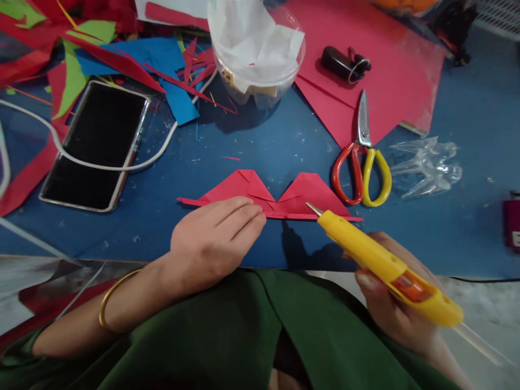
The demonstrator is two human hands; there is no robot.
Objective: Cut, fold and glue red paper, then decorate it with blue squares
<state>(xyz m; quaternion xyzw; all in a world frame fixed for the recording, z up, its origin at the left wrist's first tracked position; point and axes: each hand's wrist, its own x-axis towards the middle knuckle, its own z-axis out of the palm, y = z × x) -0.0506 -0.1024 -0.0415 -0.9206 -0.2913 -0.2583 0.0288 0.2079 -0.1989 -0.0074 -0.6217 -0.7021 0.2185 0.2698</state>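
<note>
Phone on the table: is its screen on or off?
Off, by its look: the phone's screen is all black, with no picture or glow, and a white cable runs across it.

A folded red paper piece is observed laid flat on the blue counter, two peaks raised. A yellow glue gun is held tilted, its nozzle over the paper.

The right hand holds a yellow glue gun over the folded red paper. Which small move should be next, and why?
I would probably guide the silver metal nozzle slowly along the folded red paper's long lower edge: the right hand aims the yellow plastic glue gun near it, and the left hand lies on the paper's other half. Contact at the tip is unclear.
</note>
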